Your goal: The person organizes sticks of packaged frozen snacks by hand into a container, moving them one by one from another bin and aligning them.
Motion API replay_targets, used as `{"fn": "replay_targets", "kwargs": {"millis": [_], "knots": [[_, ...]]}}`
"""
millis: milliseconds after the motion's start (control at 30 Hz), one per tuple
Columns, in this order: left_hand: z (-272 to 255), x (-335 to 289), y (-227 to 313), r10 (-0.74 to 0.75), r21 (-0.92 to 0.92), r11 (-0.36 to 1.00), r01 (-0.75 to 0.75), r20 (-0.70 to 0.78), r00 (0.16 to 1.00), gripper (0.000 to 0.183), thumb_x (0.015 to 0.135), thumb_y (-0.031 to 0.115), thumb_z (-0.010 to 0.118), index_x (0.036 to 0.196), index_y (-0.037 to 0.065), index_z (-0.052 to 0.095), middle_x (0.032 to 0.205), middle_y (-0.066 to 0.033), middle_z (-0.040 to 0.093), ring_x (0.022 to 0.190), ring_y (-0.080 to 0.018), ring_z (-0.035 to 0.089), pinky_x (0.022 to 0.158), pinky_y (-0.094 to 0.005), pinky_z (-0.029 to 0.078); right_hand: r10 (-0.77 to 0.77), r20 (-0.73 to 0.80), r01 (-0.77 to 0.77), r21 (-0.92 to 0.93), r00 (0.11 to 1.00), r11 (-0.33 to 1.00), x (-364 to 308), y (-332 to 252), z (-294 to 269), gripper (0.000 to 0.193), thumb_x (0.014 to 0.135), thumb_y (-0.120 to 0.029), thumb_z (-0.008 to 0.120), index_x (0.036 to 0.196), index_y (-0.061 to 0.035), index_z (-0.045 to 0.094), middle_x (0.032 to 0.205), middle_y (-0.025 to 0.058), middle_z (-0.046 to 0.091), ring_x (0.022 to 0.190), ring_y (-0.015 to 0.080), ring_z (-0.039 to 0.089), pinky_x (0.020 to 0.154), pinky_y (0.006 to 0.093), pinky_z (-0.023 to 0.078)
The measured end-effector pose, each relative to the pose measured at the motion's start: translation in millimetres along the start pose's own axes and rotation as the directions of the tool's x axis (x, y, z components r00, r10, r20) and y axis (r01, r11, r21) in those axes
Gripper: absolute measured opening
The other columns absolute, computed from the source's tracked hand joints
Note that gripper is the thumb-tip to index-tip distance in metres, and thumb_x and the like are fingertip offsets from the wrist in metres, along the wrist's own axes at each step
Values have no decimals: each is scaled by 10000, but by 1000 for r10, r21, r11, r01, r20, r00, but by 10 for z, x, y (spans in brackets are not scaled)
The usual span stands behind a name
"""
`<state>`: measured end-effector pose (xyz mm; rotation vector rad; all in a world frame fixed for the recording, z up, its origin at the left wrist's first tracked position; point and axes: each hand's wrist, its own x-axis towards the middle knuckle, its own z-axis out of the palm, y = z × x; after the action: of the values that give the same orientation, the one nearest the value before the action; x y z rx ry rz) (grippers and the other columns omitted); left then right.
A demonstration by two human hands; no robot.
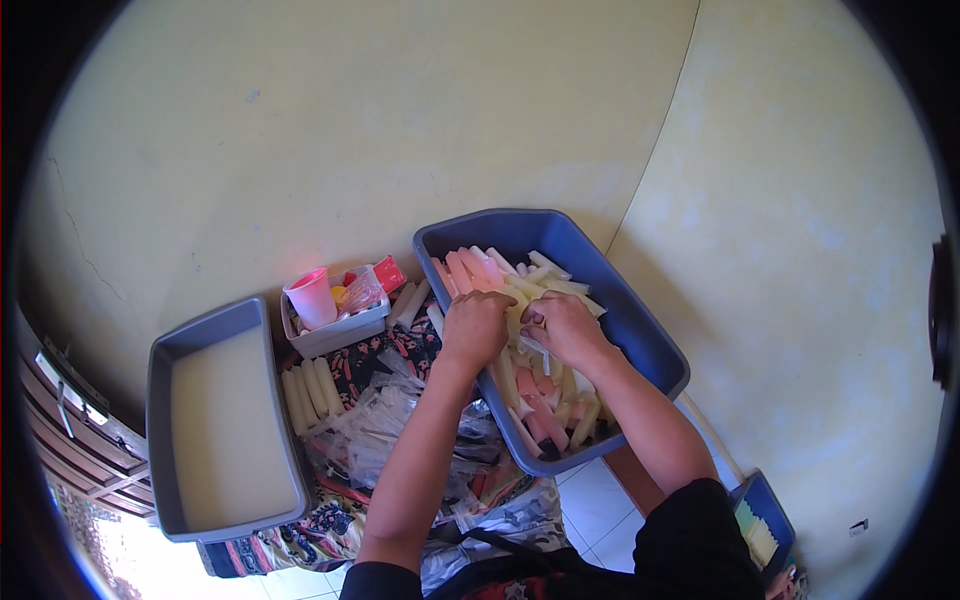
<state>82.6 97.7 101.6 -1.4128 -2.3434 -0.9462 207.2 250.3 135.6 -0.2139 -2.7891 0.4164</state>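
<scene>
A dark blue-grey tub (pixel 640 340) holds many slim filled plastic tubes, some pink, others white or pale yellow. Over its middle, my left hand (pixel 478 325) is closed, fingertips pinching at a pale yellow filled plastic tube (pixel 516 304). Close on the other side of that tube, my right hand (pixel 566 325) has its fingers curled together at its end. A bit of clear plastic shows just below the right fingers. My fingers partly cover the tube, so its exact grip is hard to see. Pink tubes (pixel 540 405) lie nearer me in the tub.
Left stands a grey tub (pixel 290 470) of whitish liquid. A small white box (pixel 345 330) carries a pink cup (pixel 312 300). Whitish tubes (pixel 312 392) and clear plastic bags (pixel 370 435) lie on patterned cloth. A blue container (pixel 770 515) sits low at right; walls rise behind.
</scene>
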Motion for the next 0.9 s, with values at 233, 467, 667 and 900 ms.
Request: {"fn": "replay_targets", "kwargs": {"millis": [233, 467, 667, 900], "knots": [[10, -11, -35, 15, -4, 1000, -15, -32, 999, 260, 927, 116, 686, 1131, 148, 843, 1056, -144, 802, 1010, -342, 750, 967, -488, 574, 35, -8, -34, 108, 999, 994, 38, -49, -39, 118, 868, -85, 843, 961, -24, 805, 916, 167, 783, 867, 347, 771, 837, 431, 605], [-184, -141, 101, -30, -409, 910, -75, -244, 969, 199, 977, 85, 694, 1133, 29, 803, 1061, -206, 792, 1005, -382, 757, 919, -482, 580, 105, -189, -31, 360, 976, 932, 9, -316, -328, 136, 938, -71, 832, 1044, 8, 799, 891, 122, 803, 790, 171, 784, 710, 326, 612], [-920, -721, 364, -173, -544, 838, -33, -323, 930, 208, 1004, 82, 721, 1184, 1, 785, 1079, -208, 799, 985, -327, 785, 890, -403, 589, -15, -354, 181, 440, 935, 879, -217, -1104, -415, 124, 935, -2, 818, 1050, 31, 785, 967, 113, 812, 817, 147, 784, 732, 283, 619], [-1298, -1711, 281, -384, -513, 843, 163, -362, 849, 191, 1028, 66, 718, 1185, -15, 790, 1067, -150, 826, 1002, -219, 788, 912, -351, 584, -134, -375, 302, 436, 917, 848, -631, -1909, 249, 195, 871, -6, 826, 1047, -19, 743, 940, 160, 754, 837, 333, 766, 711, 407, 599]]}}
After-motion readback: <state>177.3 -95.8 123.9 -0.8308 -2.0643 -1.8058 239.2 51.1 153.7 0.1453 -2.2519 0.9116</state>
